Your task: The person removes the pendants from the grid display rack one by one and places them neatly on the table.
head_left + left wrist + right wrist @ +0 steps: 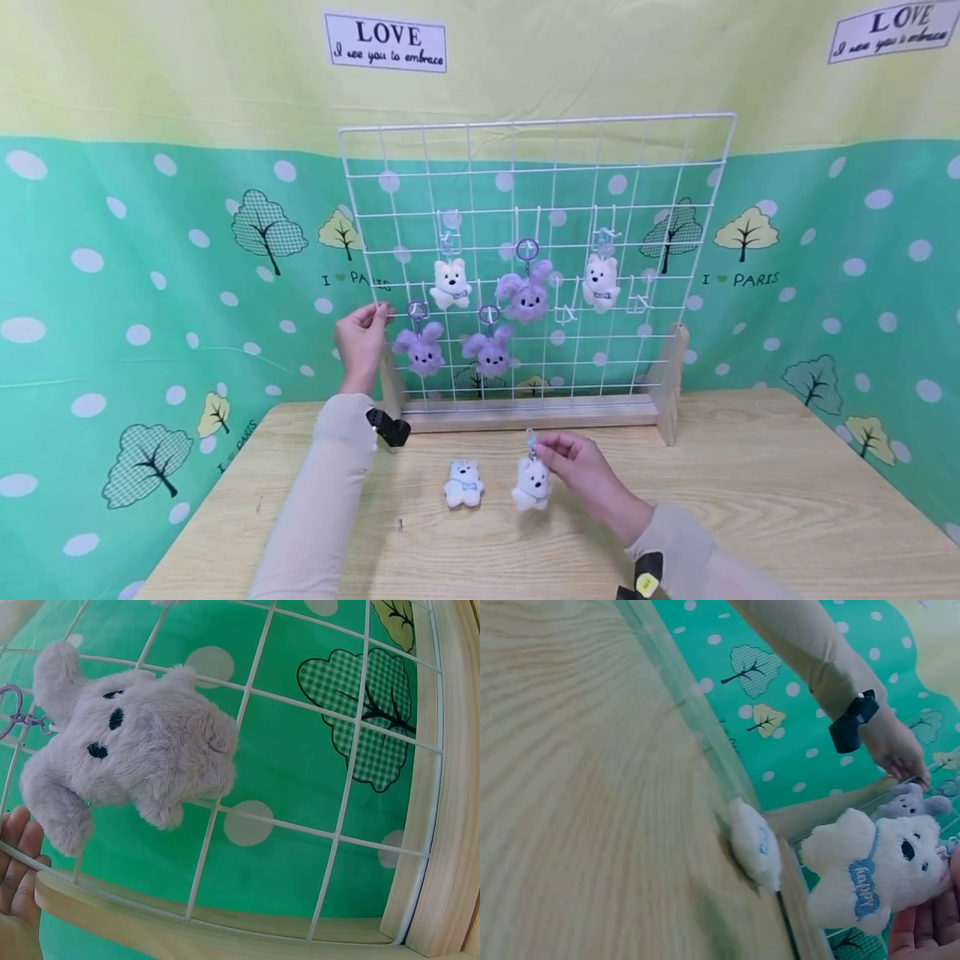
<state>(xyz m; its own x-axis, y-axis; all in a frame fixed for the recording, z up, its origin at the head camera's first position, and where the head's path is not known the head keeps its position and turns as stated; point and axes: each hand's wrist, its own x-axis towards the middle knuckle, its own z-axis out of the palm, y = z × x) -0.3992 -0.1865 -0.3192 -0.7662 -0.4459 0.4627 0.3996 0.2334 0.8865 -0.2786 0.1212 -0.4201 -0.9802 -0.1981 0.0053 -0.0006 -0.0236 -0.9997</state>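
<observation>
My right hand (588,471) pinches the blue clasp (532,442) of a white plush bear keychain (532,485), which dangles just over the table front. Blue lettering runs across the bear's chest in the right wrist view. At the left edge of the white wire grid rack (536,121), my left hand (362,337) grips the frame between thumb and fingers. Closest to that hand hangs a purple plush bunny keychain (424,350), seen large in the left wrist view. A second white bear (463,483) lies face up on the table, left of the held one.
Two white bears (451,283) and more purple bunnies (527,293) hang from hooks on the grid. Bare hooks (566,313) show at its lower right. Wooden feet (673,383) support the rack on the wooden table (750,467). A patterned green curtain (150,275) surrounds it.
</observation>
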